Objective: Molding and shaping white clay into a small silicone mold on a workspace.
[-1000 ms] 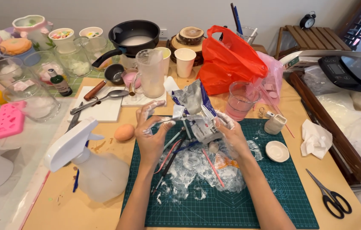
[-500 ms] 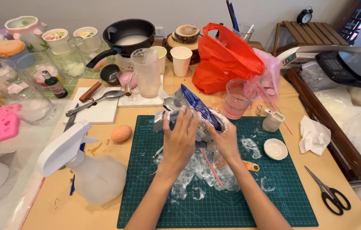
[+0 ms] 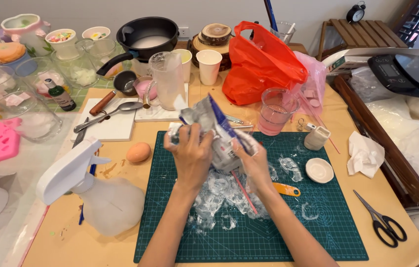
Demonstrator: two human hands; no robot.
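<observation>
Both my hands grip a crumpled silver and blue plastic bag (image 3: 214, 129) above the green cutting mat (image 3: 318, 227). My left hand (image 3: 192, 155) clasps its left side and my right hand (image 3: 255, 163) holds its lower right side. Under the hands lie scraps of clear crinkled plastic (image 3: 219, 193), a thin red stick (image 3: 243, 192) and an orange-handled tool (image 3: 286, 189).
A spray bottle (image 3: 96, 190) and an egg (image 3: 138, 152) sit left of the mat. Behind it stand a measuring jug (image 3: 166, 81), a pink-filled cup (image 3: 274, 111), an orange bag (image 3: 261, 64) and a black pan (image 3: 145, 37). Scissors (image 3: 381, 225), a small white dish (image 3: 319, 170) and a tissue (image 3: 365, 154) lie right.
My hands have gathered the silver bag off the mat, lifted it and crumpled it tighter. The view has shifted slightly.
</observation>
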